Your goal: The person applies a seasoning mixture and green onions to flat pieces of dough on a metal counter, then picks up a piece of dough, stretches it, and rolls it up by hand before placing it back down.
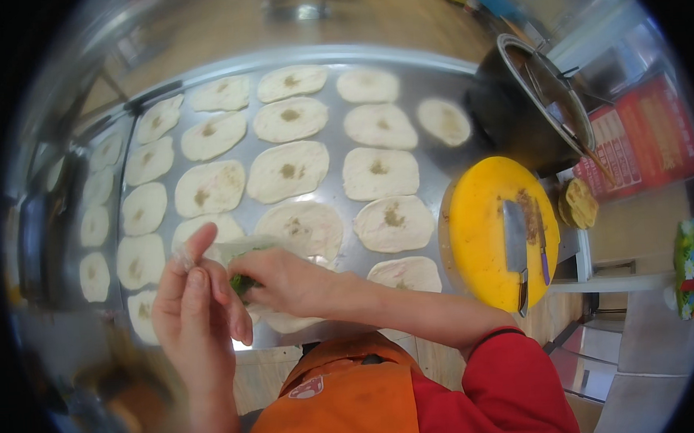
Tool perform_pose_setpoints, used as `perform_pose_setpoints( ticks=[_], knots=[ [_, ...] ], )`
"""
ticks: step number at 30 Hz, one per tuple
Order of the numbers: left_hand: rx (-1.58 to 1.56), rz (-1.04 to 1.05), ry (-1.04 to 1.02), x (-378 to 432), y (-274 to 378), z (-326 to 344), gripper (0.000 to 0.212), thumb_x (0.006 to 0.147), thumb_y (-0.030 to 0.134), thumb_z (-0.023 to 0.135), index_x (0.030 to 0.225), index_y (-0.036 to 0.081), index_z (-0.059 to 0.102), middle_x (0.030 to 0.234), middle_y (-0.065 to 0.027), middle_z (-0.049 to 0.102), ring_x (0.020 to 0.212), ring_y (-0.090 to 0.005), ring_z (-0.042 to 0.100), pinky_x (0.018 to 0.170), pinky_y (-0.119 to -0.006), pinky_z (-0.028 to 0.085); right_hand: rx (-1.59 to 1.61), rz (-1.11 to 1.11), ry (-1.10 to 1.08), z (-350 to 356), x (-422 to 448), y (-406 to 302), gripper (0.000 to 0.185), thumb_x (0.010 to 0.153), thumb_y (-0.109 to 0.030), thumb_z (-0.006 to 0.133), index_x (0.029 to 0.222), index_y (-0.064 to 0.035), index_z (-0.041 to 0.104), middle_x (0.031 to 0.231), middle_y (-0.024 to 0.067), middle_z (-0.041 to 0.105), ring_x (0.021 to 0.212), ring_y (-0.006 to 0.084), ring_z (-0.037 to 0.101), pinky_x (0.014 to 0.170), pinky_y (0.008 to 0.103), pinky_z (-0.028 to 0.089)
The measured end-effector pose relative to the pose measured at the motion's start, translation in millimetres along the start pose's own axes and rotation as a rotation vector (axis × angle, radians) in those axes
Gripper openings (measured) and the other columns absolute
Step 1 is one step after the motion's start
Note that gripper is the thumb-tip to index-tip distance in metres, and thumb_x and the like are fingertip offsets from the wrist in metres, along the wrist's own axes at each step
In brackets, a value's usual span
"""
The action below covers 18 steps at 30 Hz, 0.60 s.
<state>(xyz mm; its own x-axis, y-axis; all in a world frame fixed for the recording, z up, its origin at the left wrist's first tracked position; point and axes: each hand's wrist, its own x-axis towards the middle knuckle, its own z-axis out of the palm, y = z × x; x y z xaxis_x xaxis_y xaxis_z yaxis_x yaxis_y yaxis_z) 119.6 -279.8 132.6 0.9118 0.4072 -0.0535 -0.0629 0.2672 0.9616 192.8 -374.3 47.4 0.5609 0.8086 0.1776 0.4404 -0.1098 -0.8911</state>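
Observation:
My left hand [194, 304] is raised over the near left edge of the metal table, with a crumpled bit of clear plastic between its fingers. Beside it, the fingers of my right hand [286, 283] are curled around a translucent plastic bag [252, 244] with leafy greens [242, 284] in it. The two hands nearly touch; my right hand hides much of the bag. Under and beyond them lie rows of flattened dough pieces [290, 171], most with a small patch of brownish powder on top. One dough piece [405, 275] lies near my right forearm.
To the right, a round yellow cutting board [475, 228] bears a cleaver [514, 235] and a purple-handled knife [543, 248]. Behind it stands a large dark pot [493, 111] with utensils inside. A red printed package [651, 133] and flatbreads [580, 203] are farther right.

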Motion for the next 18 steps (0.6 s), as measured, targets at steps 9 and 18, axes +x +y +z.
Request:
perform_pose_setpoints(
  ticks=[9, 18],
  knots=[
    [-0.103, -0.082, -0.043, 58.6, -35.2, 94.2, 0.035, 0.091, 0.013, 0.039, 0.119, -0.007, 0.042, 0.067, 0.0001, 0.042, 0.038, -0.0058, 0.037, 0.03, -0.018, 0.031, 0.366, 0.425, 0.265, -184.5, -18.1, 29.1, 0.015, 0.084, -0.017, 0.056, 0.096, -0.0076, 0.059, 0.075, 0.0002, 0.06, 0.051, 0.0022, 0.046, 0.042, 0.0156, 0.035],
    [-0.065, -0.121, 0.003, 83.6, -43.3, 115.5, 0.033, 0.09, 0.011, 0.04, 0.117, -0.008, 0.045, 0.064, -0.0039, 0.043, 0.037, -0.0097, 0.039, 0.03, -0.022, 0.036, 0.154, 0.686, 0.721, -347.1, -77.3, 213.8, 0.028, 0.081, -0.026, 0.058, 0.096, -0.0022, 0.059, 0.074, 0.0051, 0.06, 0.054, 0.0083, 0.05, 0.042, 0.023, 0.038]
  ],
)
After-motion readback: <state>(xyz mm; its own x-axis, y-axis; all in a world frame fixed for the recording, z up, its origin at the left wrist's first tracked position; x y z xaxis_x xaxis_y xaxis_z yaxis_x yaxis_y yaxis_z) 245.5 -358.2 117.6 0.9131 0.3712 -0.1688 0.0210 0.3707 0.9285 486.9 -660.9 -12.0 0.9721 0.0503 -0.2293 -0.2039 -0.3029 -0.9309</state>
